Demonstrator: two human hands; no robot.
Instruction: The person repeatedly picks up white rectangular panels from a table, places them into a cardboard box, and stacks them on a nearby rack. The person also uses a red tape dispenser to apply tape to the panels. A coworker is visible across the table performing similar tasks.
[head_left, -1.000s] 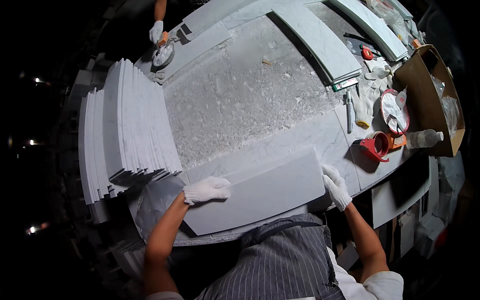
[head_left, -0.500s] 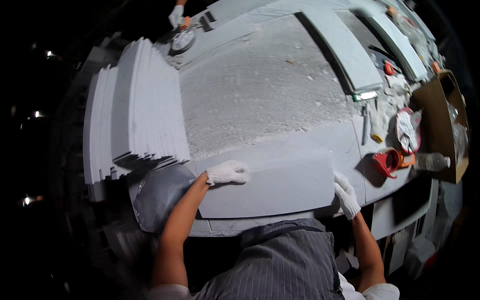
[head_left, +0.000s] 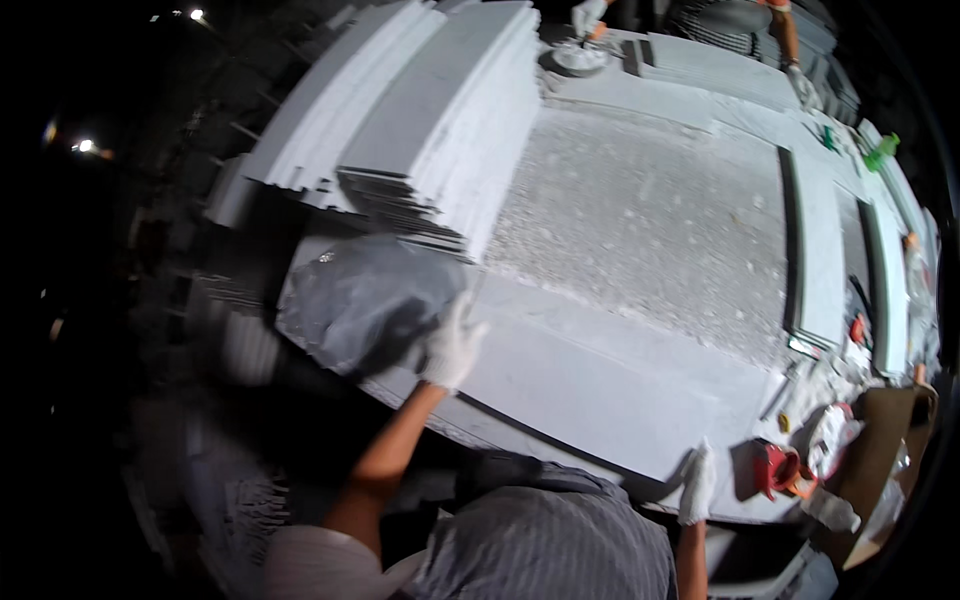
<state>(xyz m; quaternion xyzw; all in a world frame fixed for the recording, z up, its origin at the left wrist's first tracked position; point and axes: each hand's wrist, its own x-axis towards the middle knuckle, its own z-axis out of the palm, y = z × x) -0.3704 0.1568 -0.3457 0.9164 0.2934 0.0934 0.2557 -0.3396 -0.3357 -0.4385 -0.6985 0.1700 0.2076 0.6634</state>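
A long pale grey stone slab (head_left: pixel 590 390) lies across the near side of the worktable, its front edge raised with a dark shadow line beneath. At the slab's left end is my left hand (head_left: pixel 453 345) in a white knitted glove, fingers stretched out and thumb toward the slab's top; motion blurs it a little. My right hand (head_left: pixel 698 485), gloved alike, stands at the slab's right end with its fingers extended along the edge. Just left of my left hand sits a bulging grey plastic bag (head_left: pixel 365 300).
Tall stacks of slabs (head_left: pixel 440 110) stand at the left. Beyond the near slab is a rough, dusty surface (head_left: pixel 640 220). Red tape dispenser (head_left: pixel 772 470), clear bottle (head_left: pixel 832 510) and cardboard box (head_left: pixel 885 430) crowd the right. At the far side, other people's gloved hands (head_left: pixel 588 15) work near a bowl (head_left: pixel 580 60).
My view has turned leftward, so the scene appears rotated. My left hand has gone from the slab's top to its left end and unfolded; my right hand stays at the right end.
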